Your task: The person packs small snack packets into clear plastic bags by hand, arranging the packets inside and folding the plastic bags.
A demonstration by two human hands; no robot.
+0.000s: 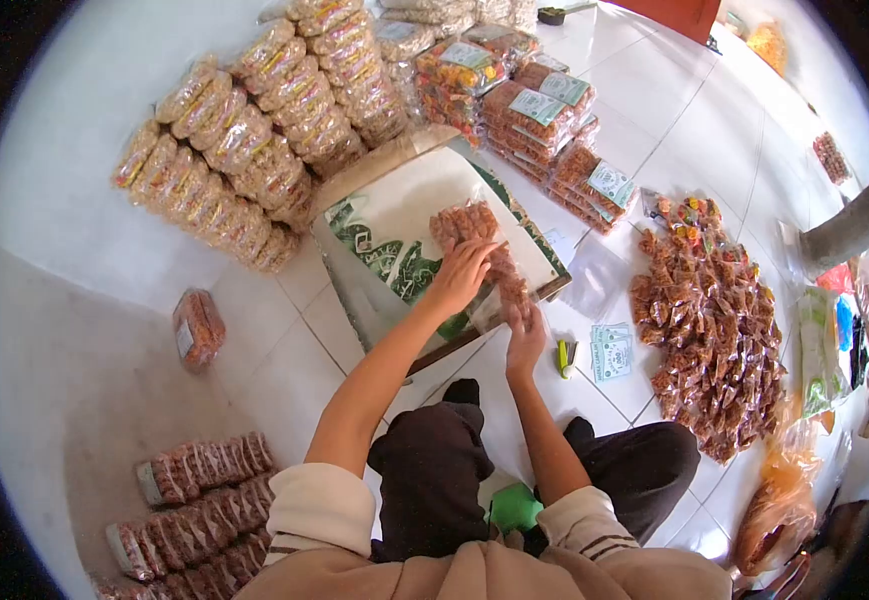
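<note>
A clear plastic bag of reddish-brown snack packets (466, 220) lies across a low board (434, 180) with white and green printed covering. My left hand (462, 275) reaches over the middle of the bag, its fingers curled on the packets. At the near end, my right hand (525, 342) grips the bag, thumb and fingers closed around it. Beside my right hand, a green stapler (566, 358) lies on the tiles next to printed labels (611, 352). Flat clear plastic bags (592, 278) lie right of the board.
Stacked noodle-like packs (244, 130) line the wall at left. Labelled brown packs (544, 110) stand beyond the board. A large heap of small snack packets (709, 330) covers the floor at right. Rows of filled packs (204, 470) lie lower left, near one single pack (198, 328).
</note>
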